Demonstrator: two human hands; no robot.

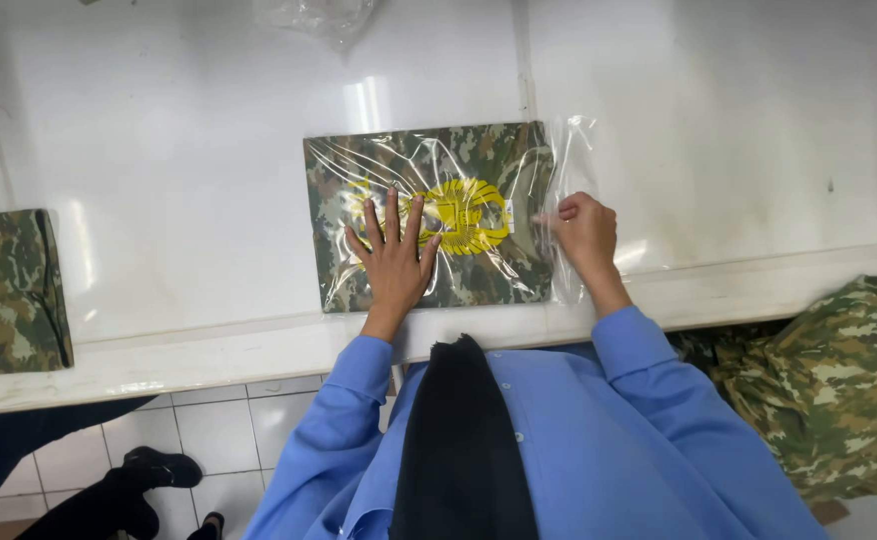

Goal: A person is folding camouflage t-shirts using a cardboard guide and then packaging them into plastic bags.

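A folded camouflage garment (429, 215) with a yellow emblem lay inside a clear plastic bag (569, 200) on the white table (189, 180), close to its near edge and about midway along it. Its long axis ran left to right, parallel to that edge, with the bag's open mouth pointing right. The left hand (395, 255) lay flat on the package, fingers spread and gripping nothing. The right hand (584, 232) was closed on the loose bag flap just beyond the garment's right end. Bare tabletop stretched behind the package toward the far edge and to both sides. Another folded camouflage piece (9, 290) sat well apart at the left edge. A crumpled clear bag (319, 18) lay at the far edge. A heap of camouflage cloth (839, 390) rested below the table's near edge on the right.
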